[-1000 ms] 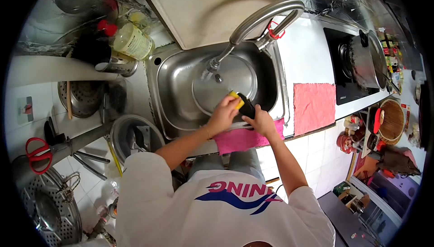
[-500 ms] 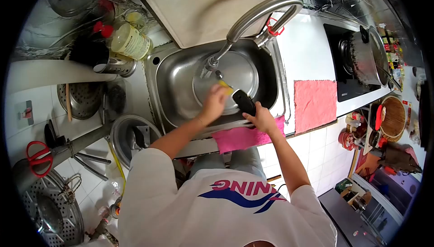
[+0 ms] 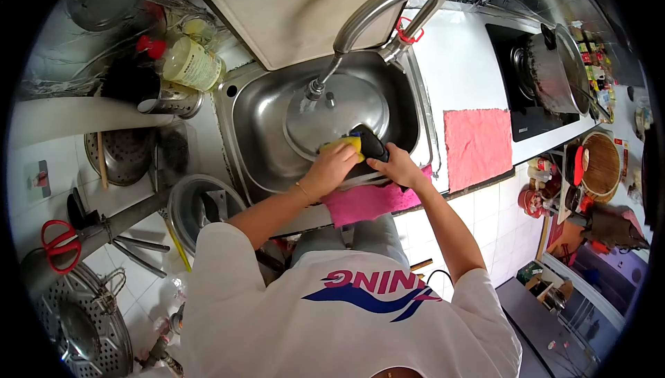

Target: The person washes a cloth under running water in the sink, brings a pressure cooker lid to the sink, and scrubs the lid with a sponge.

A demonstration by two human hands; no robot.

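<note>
My left hand (image 3: 330,172) is closed round a yellow sponge (image 3: 352,144) and presses it against the left end of a black oblong object (image 3: 374,147). My right hand (image 3: 402,166) grips that object by its near right end; its exact kind does not show. Both hands are over the near part of the steel sink (image 3: 260,125). Beneath them, on the sink bottom, lies a round metal pot lid (image 3: 312,118) with a small dark knob. The faucet (image 3: 346,35) arches over the lid, its spout just above it.
A pink cloth (image 3: 360,205) hangs over the sink's front edge. A large cutting board (image 3: 291,4) leans behind. On the right are a coral cloth (image 3: 478,148) and a pot (image 3: 551,70) on the cooktop. A grey basin (image 3: 183,198) and red-handled scissors (image 3: 61,245) are at left.
My left hand has brought the sponge onto the black object, covering its left end. The object has turned flatter in my right hand. The whole view has shifted slightly.
</note>
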